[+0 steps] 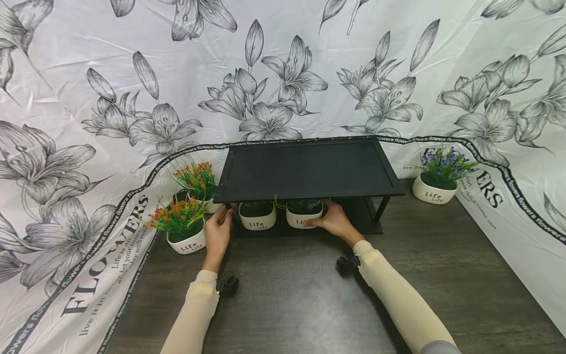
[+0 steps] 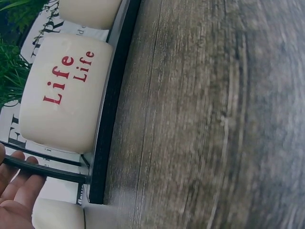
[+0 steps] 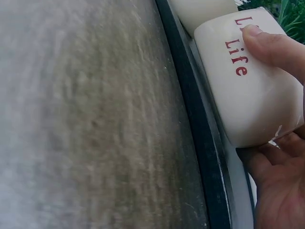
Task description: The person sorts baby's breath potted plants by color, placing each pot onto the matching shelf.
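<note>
A black two-tier shelf (image 1: 309, 169) stands on the table near the wall. My right hand (image 1: 335, 221) grips a white potted plant (image 1: 294, 220) with purple flowers on its lower tier, thumb over the "Life" lettering and the other fingers at its right side. A second white pot (image 1: 258, 222) with green foliage sits to the left on the same tier, its top partly hidden by the upper board. My left hand (image 1: 217, 231) holds the shelf's left front post (image 2: 59, 173) between thumb and fingers.
Two white pots of orange flowers stand left of the shelf, one in front (image 1: 186, 242) and one behind (image 1: 199, 184). A pot of purple flowers (image 1: 435, 189) stands at the right. A flower-printed cloth (image 1: 283, 64) hangs behind the dark wood table (image 1: 287, 300).
</note>
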